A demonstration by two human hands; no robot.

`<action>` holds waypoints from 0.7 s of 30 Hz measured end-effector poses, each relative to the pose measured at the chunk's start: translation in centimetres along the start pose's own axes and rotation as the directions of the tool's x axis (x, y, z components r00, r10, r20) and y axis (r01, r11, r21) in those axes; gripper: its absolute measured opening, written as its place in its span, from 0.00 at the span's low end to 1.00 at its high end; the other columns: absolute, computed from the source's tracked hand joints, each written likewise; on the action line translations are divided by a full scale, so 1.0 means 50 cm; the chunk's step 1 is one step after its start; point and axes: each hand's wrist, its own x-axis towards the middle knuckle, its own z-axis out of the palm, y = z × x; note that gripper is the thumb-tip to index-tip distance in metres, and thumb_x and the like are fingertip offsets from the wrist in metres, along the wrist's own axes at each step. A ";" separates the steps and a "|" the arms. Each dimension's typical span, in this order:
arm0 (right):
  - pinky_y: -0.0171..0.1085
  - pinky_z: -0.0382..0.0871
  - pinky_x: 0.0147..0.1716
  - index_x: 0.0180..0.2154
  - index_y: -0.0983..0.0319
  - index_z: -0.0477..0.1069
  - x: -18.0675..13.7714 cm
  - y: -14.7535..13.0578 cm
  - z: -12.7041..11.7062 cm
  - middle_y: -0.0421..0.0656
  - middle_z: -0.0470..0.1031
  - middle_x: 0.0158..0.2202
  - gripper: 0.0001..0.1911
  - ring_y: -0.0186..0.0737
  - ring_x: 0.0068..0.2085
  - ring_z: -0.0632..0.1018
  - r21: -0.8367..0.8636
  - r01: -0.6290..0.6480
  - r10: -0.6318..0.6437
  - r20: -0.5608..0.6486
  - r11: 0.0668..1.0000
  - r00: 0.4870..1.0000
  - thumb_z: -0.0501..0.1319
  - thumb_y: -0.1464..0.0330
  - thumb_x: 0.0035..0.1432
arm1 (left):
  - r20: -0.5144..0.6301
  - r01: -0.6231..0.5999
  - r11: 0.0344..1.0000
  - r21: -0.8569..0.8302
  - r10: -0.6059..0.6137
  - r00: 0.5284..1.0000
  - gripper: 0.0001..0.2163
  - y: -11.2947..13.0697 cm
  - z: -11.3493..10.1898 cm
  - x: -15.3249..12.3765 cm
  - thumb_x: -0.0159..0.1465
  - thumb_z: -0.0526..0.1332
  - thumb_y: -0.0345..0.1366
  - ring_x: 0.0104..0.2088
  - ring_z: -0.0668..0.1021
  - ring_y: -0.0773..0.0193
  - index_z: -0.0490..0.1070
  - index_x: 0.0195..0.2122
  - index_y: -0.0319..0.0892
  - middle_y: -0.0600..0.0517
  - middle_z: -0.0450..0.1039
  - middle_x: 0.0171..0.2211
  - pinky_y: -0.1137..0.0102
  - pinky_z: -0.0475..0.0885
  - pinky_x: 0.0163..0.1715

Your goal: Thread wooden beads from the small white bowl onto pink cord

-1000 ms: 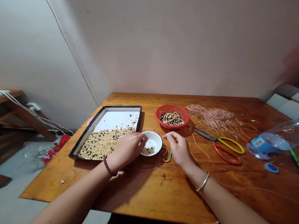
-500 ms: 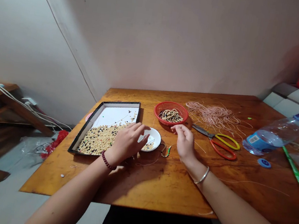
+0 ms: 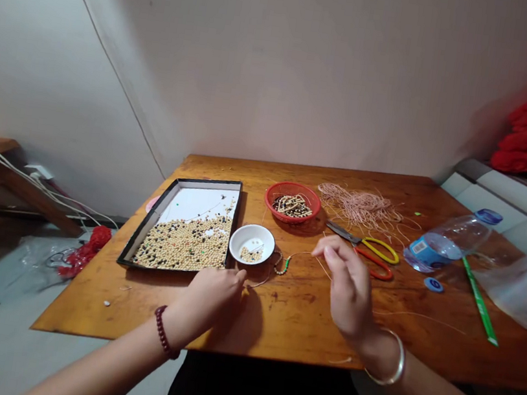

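Observation:
My left hand (image 3: 213, 295) rests on the wooden table (image 3: 286, 318) in front of the small white bowl (image 3: 252, 243), fingers pinched on the near end of a thin pink cord (image 3: 261, 281). A short run of beads (image 3: 281, 265), some green, hangs on that cord beside the bowl. My right hand (image 3: 349, 288) is raised right of the beads, fingertips pinched on the cord's other part. The black-rimmed tray (image 3: 184, 238) of tan and dark beads lies left of the bowl.
A red basket (image 3: 292, 201) of beaded strings stands behind the bowl. Loose pink cords (image 3: 365, 206), yellow-and-red scissors (image 3: 369, 248), a lying water bottle (image 3: 448, 240), its blue cap (image 3: 433, 285), a green stick (image 3: 479, 301) and a plastic bag (image 3: 525, 290) occupy the right side.
My left hand has drawn back from the bowl toward the table's near edge. My right hand moved right and nearer, pulling the cord out. The view shifted slightly right.

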 end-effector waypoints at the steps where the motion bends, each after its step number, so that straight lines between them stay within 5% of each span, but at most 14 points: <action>1: 0.37 0.62 0.39 0.30 0.61 0.68 -0.021 -0.003 -0.015 0.40 0.68 0.31 0.12 0.37 0.36 0.70 -0.047 0.034 -0.031 0.049 0.998 0.998 0.51 0.68 0.64 | 0.016 0.028 1.000 0.011 -0.029 0.999 0.08 0.000 0.021 -0.006 0.65 0.51 0.29 0.24 0.78 0.55 0.69 0.38 0.37 0.45 0.75 0.26 0.67 0.67 0.21; 5: 0.40 0.63 0.40 0.32 0.61 0.69 -0.114 0.011 -0.065 0.43 0.69 0.33 0.09 0.39 0.38 0.70 -0.293 0.201 -0.091 0.349 0.935 0.933 0.52 0.72 0.62 | -0.034 0.167 0.984 -0.063 -0.169 0.985 0.08 0.010 0.082 -0.044 0.66 0.49 0.29 0.26 0.78 0.56 0.67 0.34 0.39 0.46 0.74 0.28 0.67 0.67 0.24; 8: 0.44 0.63 0.45 0.36 0.61 0.73 -0.157 0.036 -0.083 0.47 0.70 0.39 0.07 0.44 0.43 0.70 -0.471 0.376 -0.158 0.438 0.798 0.885 0.55 0.72 0.59 | -0.103 0.251 0.934 -0.255 -0.284 0.953 0.06 0.032 0.094 -0.079 0.67 0.50 0.34 0.29 0.78 0.59 0.65 0.38 0.40 0.48 0.75 0.30 0.68 0.67 0.27; 12: 0.46 0.60 0.52 0.45 0.59 0.74 -0.149 0.059 -0.077 0.49 0.71 0.48 0.13 0.47 0.51 0.68 -0.611 0.448 -0.073 0.538 0.653 0.840 0.55 0.71 0.60 | -0.097 0.240 0.877 -0.416 -0.305 0.947 0.07 0.053 0.079 -0.108 0.68 0.49 0.34 0.29 0.77 0.61 0.64 0.39 0.41 0.49 0.74 0.30 0.69 0.68 0.28; 16: 0.46 0.55 0.56 0.52 0.60 0.70 -0.106 0.074 -0.037 0.50 0.69 0.53 0.18 0.47 0.55 0.65 -0.609 0.511 -0.014 0.635 0.607 0.773 0.53 0.70 0.62 | -0.205 0.241 0.928 -0.286 -0.305 0.930 0.13 0.052 0.065 -0.103 0.66 0.51 0.31 0.37 0.77 0.59 0.65 0.51 0.41 0.46 0.74 0.39 0.68 0.70 0.35; 21: 0.45 0.56 0.51 0.59 0.58 0.65 -0.072 0.106 0.038 0.50 0.70 0.45 0.24 0.48 0.48 0.67 -0.630 0.584 0.078 0.711 0.511 0.699 0.55 0.69 0.60 | -0.187 0.262 0.958 -0.119 -0.280 0.941 0.19 0.051 0.079 -0.106 0.65 0.52 0.27 0.38 0.76 0.61 0.65 0.56 0.45 0.48 0.72 0.38 0.70 0.71 0.35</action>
